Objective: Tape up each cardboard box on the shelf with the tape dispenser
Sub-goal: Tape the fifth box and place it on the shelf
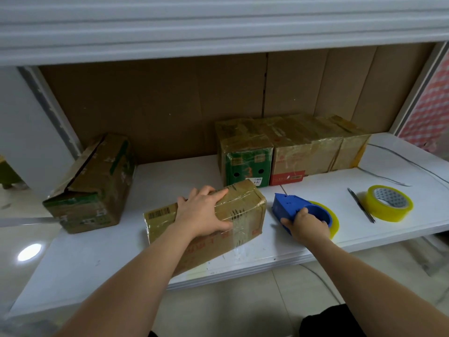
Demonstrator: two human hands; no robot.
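Nearest the camera, two bare forearms reach forward from 6 o'clock onto the white shelf board (243, 171). Left hand (202, 211) lies over the top of the tape-wrapped brown cardboard box (243, 210) at the shelf's front centre, fingers spread along the top, thumb down the near face. This box carries a barcode label at its left end and sits angled, its near corner over the shelf edge. Right hand (307, 226) grips the blue plastic tape dispenser (289, 206), fingers curled round its body; the dispenser holds a yellow tape roll and rests on the shelf just beside the box, at 3 o'clock from it.

At 9 o'clock, well apart, stands a worn brown and green cardboard box (94, 188) with its top flaps not fully closed. At 12 o'clock, against the cardboard backing, stand a taped green-fronted box (245, 154) and a taped red-based brown box (308, 149), touching side by side. At 3 o'clock lie a spare roll of yellow tape (390, 206) and, just beside it, a slim dark pen-like tool (360, 205); its kind cannot be told.
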